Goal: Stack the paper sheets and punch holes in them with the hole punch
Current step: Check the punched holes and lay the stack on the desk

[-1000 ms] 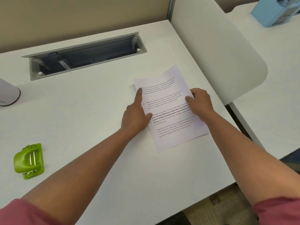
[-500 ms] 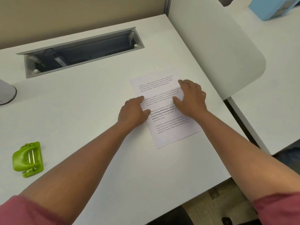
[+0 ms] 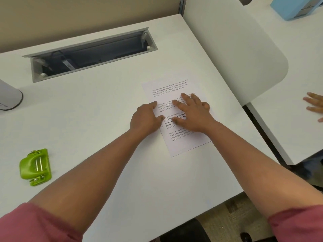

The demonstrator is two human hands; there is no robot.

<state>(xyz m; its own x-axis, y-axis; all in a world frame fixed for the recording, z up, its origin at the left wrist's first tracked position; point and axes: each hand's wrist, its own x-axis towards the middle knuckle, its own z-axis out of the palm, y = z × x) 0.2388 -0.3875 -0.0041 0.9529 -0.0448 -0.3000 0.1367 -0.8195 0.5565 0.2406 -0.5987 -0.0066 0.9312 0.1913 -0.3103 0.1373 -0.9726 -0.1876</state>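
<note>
Paper sheets (image 3: 176,88) lie flat as one printed stack on the white desk (image 3: 108,110), toward its right edge, long side skewed to the desk edges; the stack's near right corner sits close to that edge. Desk first: wide bare surface runs from the stack leftward to the hole punch, and more bare surface lies between the stack and the near edge. Cable tray opening (image 3: 90,55), grey and lid raised, is cut in along the far edge, well apart from the stack. White rounded divider panel (image 3: 236,58) stands along the right edge; beyond it a second desk carries a blue box (image 3: 295,7) at the far right corner. Right hand (image 3: 194,114) rests palm-down on the middle of the stack, fingers spread and straight, pressing it flat. Left hand (image 3: 146,117) sits at the stack's left edge, forefinger and thumb extended onto the paper, other fingers curled under; no pinch visible. Hole punch (image 3: 35,166), green, sits near the left near corner, well apart from both hands. White cylinder (image 3: 8,95) is cut off at the left edge. Another person's fingers (image 3: 314,103) rest on the second desk.
</note>
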